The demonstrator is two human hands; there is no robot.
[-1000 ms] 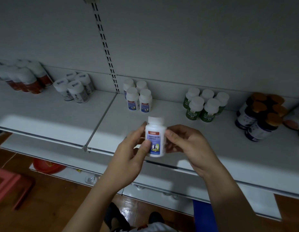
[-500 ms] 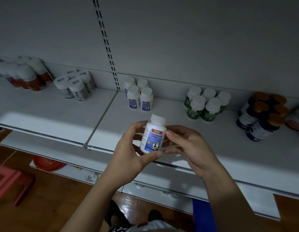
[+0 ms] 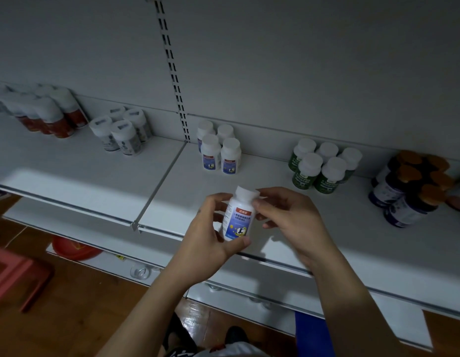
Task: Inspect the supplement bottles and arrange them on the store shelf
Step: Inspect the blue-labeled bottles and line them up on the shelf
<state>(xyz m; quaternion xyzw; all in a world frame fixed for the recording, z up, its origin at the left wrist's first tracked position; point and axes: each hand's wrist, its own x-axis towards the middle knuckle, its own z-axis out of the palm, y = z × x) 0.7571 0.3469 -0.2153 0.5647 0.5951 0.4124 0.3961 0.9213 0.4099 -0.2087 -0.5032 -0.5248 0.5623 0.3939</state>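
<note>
A white supplement bottle (image 3: 239, 215) with a blue label and a red name band is held in front of the shelf's front edge, tilted a little to the right. My left hand (image 3: 210, 233) grips its body from the left, thumb under the label. My right hand (image 3: 288, 217) pinches the white cap with its fingertips. Several matching blue-label bottles (image 3: 219, 152) stand at the back of the white shelf (image 3: 326, 228).
Also on the shelf stand green-label bottles (image 3: 320, 166), dark bottles with orange caps (image 3: 409, 186) at the right, white-capped grey bottles (image 3: 122, 132) and red-label bottles (image 3: 48, 112) at the left. A red stool (image 3: 15, 271) and a red basin (image 3: 74, 249) are on the wooden floor.
The bottle has tilted from upright to leaning right. My right hand's fingers have moved up from the bottle's side to its cap. My left hand has kept its grip.
</note>
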